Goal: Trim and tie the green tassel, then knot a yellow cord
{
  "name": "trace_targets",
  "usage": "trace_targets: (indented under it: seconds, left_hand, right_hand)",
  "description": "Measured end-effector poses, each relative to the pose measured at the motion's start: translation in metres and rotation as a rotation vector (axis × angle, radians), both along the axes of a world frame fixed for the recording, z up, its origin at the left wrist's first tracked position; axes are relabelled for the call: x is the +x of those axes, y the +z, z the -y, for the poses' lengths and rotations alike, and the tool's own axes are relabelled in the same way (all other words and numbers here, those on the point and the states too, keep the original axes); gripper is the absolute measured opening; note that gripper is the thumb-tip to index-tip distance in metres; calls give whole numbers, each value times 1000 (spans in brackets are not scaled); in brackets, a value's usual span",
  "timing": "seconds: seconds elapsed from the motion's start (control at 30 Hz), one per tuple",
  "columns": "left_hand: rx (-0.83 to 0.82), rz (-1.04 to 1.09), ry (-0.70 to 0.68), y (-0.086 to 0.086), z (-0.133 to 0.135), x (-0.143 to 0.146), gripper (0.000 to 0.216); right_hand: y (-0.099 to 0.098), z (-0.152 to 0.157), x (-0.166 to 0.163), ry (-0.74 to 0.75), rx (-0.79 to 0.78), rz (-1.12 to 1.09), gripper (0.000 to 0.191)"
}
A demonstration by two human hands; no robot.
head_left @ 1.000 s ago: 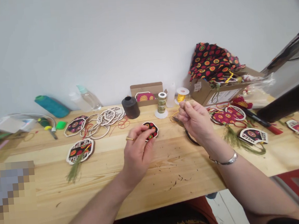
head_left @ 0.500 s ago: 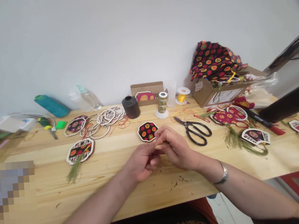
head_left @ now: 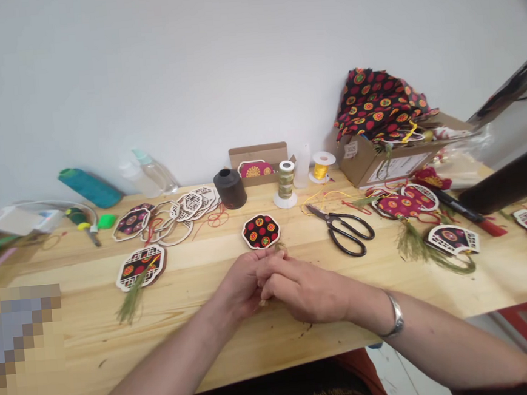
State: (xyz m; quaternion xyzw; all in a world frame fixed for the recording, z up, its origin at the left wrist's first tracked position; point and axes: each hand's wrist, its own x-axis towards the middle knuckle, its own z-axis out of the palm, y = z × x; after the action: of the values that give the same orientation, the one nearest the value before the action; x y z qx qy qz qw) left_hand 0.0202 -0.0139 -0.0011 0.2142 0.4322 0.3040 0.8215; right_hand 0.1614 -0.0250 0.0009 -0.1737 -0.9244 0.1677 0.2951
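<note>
My left hand (head_left: pixel 245 284) and my right hand (head_left: pixel 305 288) are pressed together above the front middle of the table, both with fingers closed. A small bit of olive thread (head_left: pixel 280 245) pokes out at the fingertips; most of what they pinch is hidden, so I cannot make out its kind. Just beyond the fingertips lies a scalloped ornament (head_left: pixel 261 232) with black, flower-patterned fabric in a pale wooden frame. To the right rest black-handled scissors (head_left: pixel 345 227), shut, blades pointing to the back left.
Behind stand a black thread cone (head_left: pixel 230 188), an olive thread spool (head_left: pixel 285 180) and a yellow thread spool (head_left: pixel 322 168). A tasselled ornament (head_left: pixel 142 268) and lattice frames (head_left: pixel 195 203) lie left. At right are a cardboard box (head_left: pixel 379 161) and a dark post (head_left: pixel 512 178).
My right hand has come down and turned over my left hand's fingers. The olive thread now shows at the fingertips, and the black ornament is fully uncovered.
</note>
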Motion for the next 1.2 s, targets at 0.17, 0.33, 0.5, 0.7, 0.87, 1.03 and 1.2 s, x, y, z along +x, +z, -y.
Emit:
trace_targets:
  seconds: [0.17, 0.33, 0.5, 0.7, 0.87, 1.03, 1.2]
  left_hand:
    - [37, -10, 22, -3, -2, -2, 19]
    - [72, -84, 73, -3, -5, -4, 17]
    - [86, -114, 92, 2, -5, -5, 19]
    - [73, -78, 79, 5, -8, -8, 11]
    - [53, -40, 92, 7, -8, -10, 7]
    - [39, -36, 111, 9, -9, -8, 5]
    - [65, -35, 111, 7, -7, -7, 6]
  right_hand:
    - [-1, 4, -4, 22, 58, 82, 27]
    - [6, 5, -5, 39, -40, 219, 27]
    - [10, 6, -6, 70, -102, 267, 27]
    - [3, 10, -9, 88, 88, 254, 27]
    - [-1, 13, -12, 109, 107, 282, 27]
    - [-3, 14, -14, 148, 106, 315, 25]
    - [-6, 15, -15, 143, 150, 335, 27]
